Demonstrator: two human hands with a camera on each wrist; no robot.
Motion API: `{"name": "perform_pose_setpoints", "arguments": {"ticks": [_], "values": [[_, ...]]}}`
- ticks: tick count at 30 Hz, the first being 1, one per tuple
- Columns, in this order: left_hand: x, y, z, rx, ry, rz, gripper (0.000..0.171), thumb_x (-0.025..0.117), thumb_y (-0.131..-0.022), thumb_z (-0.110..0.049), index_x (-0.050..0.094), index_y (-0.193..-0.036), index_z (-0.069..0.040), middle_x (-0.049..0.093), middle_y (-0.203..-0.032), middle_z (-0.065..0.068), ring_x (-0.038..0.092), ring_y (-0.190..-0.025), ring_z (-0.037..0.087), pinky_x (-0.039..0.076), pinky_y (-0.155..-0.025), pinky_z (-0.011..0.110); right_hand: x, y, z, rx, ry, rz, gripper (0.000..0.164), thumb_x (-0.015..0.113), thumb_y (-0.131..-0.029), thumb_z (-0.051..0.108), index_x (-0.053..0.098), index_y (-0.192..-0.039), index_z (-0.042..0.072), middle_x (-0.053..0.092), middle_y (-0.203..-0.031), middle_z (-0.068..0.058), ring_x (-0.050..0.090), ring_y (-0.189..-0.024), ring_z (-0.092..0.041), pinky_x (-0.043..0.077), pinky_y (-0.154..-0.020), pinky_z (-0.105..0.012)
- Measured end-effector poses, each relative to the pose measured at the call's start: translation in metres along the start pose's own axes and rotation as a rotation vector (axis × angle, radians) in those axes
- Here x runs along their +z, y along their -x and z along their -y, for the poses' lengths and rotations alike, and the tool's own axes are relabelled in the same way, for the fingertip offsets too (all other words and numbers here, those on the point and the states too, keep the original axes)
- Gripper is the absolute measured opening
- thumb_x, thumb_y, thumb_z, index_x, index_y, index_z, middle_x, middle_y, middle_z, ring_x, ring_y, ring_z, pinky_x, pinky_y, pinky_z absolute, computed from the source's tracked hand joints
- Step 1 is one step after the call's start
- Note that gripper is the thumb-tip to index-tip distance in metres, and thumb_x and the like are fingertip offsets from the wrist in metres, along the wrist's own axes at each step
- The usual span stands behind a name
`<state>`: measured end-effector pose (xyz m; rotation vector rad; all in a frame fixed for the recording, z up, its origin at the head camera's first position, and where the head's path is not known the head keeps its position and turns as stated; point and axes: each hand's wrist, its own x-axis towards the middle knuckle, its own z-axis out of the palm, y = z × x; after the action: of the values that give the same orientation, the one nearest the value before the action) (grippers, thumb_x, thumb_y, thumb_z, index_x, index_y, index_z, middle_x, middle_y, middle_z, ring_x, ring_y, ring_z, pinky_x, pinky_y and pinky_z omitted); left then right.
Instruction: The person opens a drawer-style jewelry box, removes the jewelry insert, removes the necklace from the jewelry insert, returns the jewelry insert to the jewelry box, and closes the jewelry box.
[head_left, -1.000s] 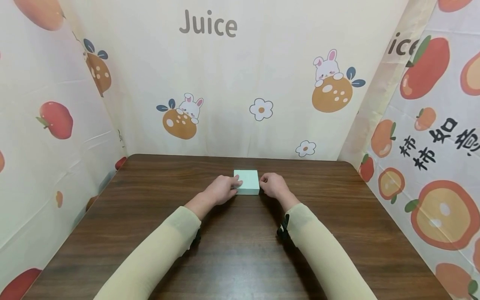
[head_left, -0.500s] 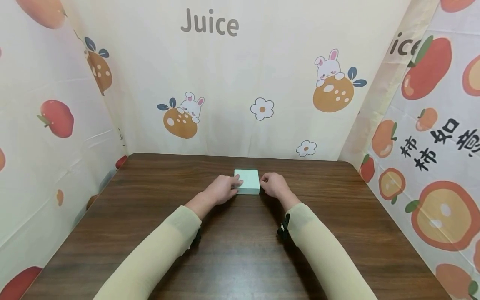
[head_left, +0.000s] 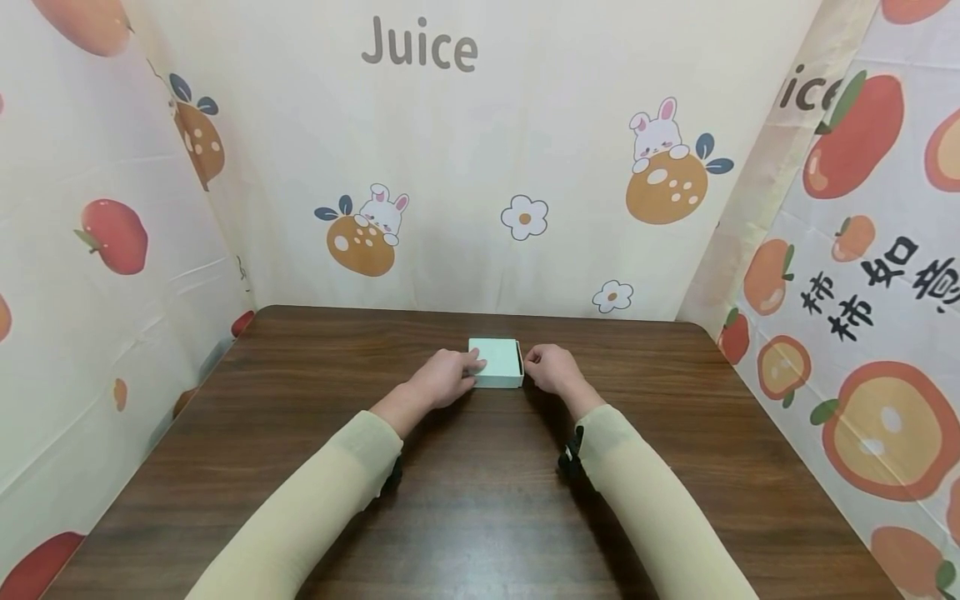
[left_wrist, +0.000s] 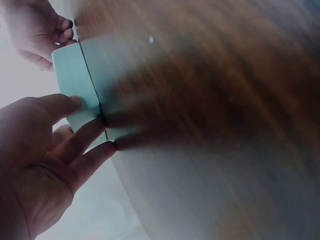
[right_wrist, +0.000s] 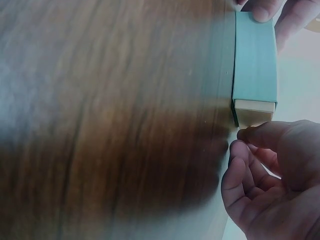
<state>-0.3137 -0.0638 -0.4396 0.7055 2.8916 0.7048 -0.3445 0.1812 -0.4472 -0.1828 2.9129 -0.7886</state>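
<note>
A small mint-green box lies flat near the far edge of the dark wood table. My left hand holds its left end, with fingertips on the top and near side. At the opposite end my right hand has thumb and forefinger pinched together right at the edge. A narrow gap shows along that end in the head view. In the right wrist view a cream inner part sticks out from the box, with my right hand's fingertips close beside it.
Fabric walls with fruit and rabbit prints stand behind the table and on both sides. The table's far edge runs just beyond the box. A dark band sits at the right wrist, under the sleeve.
My right hand has shifted slightly to the right, and a gap has appeared at the box's right end. My left hand has stayed in place on the box.
</note>
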Motion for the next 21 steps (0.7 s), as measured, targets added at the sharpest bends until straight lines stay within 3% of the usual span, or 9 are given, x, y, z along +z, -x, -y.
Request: {"name": "perform_pose_setpoints", "arguments": {"ticks": [21], "values": [[0.001,0.002,0.002,-0.002,0.011,-0.01,0.046,0.069,-0.109,-0.015,0.062,-0.154,-0.013,0.049,-0.169,0.012,0.056,-0.152,0.028,0.049,-0.124,0.045,-0.011,0.006,-0.011,0.038,-0.007,-0.004,0.021,0.057,-0.11,0.016,0.075,-0.109,0.004,0.074,-0.092,-0.009,0.07,-0.08,-0.019,0.053,-0.072,-0.031]]}}
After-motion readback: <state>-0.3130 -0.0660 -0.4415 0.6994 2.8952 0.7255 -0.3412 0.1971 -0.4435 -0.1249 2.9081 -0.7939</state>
